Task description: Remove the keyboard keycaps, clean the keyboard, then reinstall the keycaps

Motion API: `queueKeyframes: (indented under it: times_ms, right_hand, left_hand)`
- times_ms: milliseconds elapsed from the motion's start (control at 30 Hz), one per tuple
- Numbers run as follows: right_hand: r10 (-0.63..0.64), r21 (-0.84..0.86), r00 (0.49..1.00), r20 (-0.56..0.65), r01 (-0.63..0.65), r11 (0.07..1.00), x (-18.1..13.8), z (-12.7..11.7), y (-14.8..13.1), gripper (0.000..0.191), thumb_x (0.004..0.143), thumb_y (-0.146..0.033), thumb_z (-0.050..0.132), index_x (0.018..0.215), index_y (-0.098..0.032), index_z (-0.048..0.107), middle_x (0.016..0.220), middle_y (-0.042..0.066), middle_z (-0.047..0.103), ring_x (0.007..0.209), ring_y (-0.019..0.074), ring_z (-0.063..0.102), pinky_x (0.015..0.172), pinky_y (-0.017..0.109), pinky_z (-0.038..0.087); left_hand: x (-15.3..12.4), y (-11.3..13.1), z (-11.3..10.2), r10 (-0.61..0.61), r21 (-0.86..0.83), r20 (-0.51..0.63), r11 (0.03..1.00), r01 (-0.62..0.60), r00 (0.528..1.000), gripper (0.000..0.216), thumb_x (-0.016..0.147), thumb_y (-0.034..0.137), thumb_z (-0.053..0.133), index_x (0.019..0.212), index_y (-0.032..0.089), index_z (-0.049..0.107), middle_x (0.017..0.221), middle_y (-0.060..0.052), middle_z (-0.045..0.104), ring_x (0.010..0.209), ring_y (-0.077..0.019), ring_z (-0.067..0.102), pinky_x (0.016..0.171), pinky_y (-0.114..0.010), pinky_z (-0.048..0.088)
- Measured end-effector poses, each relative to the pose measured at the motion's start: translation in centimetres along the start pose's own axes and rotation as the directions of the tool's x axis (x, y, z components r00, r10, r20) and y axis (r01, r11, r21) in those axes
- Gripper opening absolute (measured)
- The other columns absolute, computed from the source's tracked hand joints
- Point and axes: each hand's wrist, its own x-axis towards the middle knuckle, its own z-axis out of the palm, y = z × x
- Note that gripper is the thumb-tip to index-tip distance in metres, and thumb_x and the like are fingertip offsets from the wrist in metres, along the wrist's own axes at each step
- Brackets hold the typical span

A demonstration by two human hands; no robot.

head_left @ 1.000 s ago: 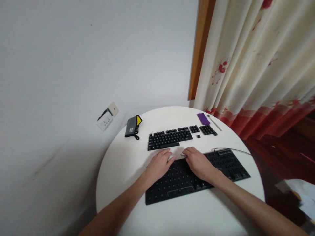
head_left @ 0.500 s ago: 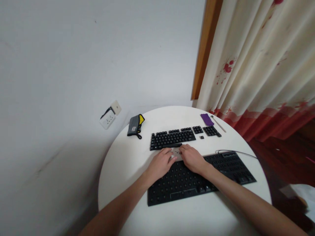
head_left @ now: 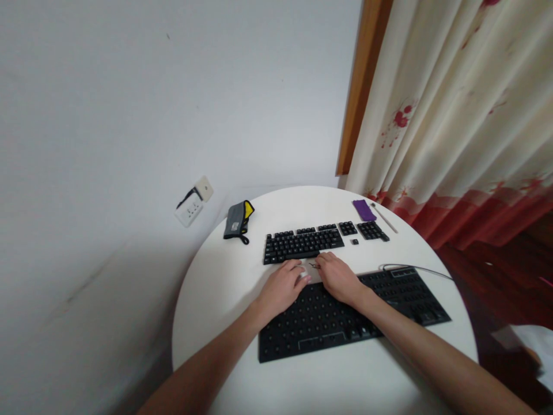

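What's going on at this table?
Someone has both hands at the far edge of a black keyboard base with its keys off. The right hand has a small metal piece at its fingertips; whether the left hand grips anything is unclear. The loose keys are laid out in blocks beyond the base, with a grey pouch and a purple cloth farther back.

Couldn't make out any text, tbh: the black keycaps (head_left: 298, 243) had tiny light markings and the gray pouch (head_left: 234, 217) a pale label (head_left: 235, 226), all too small to read.
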Motion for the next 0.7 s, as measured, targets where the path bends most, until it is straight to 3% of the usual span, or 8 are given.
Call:
queueKeyframes:
  times_ms: [267, 433, 567, 700]
  right_hand:
    - [0.008, 0.041, 1.000, -0.023, -0.007, 0.999, -0.1, 0.0, -0.1, 0.024, 0.095, -0.013, 0.040, 0.103, -0.012, 0.062, 0.105, 0.012, 0.063, 0.104, 0.0227, 0.055, 0.093, 0.032, 0.042]
    - [0.009, 0.197, 0.988, -0.155, 0.022, 0.980, -1.3, -1.9, 0.0, 0.026, 0.097, -0.015, 0.037, 0.106, -0.014, 0.062, 0.109, 0.012, 0.063, 0.107, 0.0224, 0.055, 0.095, 0.035, 0.043]
    - [0.086, 0.320, 0.953, -0.291, 0.013, 0.947, -3.0, -4.0, 1.2, 0.026, 0.099, -0.020, 0.037, 0.110, -0.015, 0.061, 0.113, 0.011, 0.063, 0.107, 0.0221, 0.056, 0.097, 0.036, 0.043]
    - [0.130, 0.341, 0.953, -0.273, -0.030, 0.940, -3.9, -4.1, 1.9, 0.027, 0.099, -0.021, 0.037, 0.107, -0.016, 0.062, 0.109, 0.011, 0.065, 0.104, 0.0227, 0.057, 0.097, 0.037, 0.043]
  left_hand:
    - [-0.1, -0.1, 0.0, 0.011, 0.000, -0.007, 1.000, -0.011, 1.000, 0.023, 0.097, 0.033, 0.051, 0.106, 0.020, 0.068, 0.120, -0.007, 0.062, 0.111, -0.0230, 0.058, 0.101, -0.038, 0.046]
    - [-0.2, 0.3, -0.4, 0.009, 0.005, 0.013, 1.000, -0.010, 1.000, 0.025, 0.098, 0.034, 0.049, 0.107, 0.020, 0.067, 0.118, -0.007, 0.063, 0.110, -0.0222, 0.059, 0.101, -0.037, 0.046]
    - [-0.4, 1.0, -0.6, 0.026, 0.012, 0.026, 1.000, -0.026, 0.999, 0.028, 0.098, 0.037, 0.049, 0.112, 0.019, 0.066, 0.123, -0.007, 0.063, 0.113, -0.0222, 0.058, 0.103, -0.036, 0.046]
    - [-0.4, 1.4, -0.5, 0.042, 0.022, 0.045, 0.999, -0.043, 0.998, 0.030, 0.098, 0.039, 0.048, 0.111, 0.019, 0.066, 0.126, -0.007, 0.062, 0.116, -0.0232, 0.057, 0.104, -0.038, 0.045]
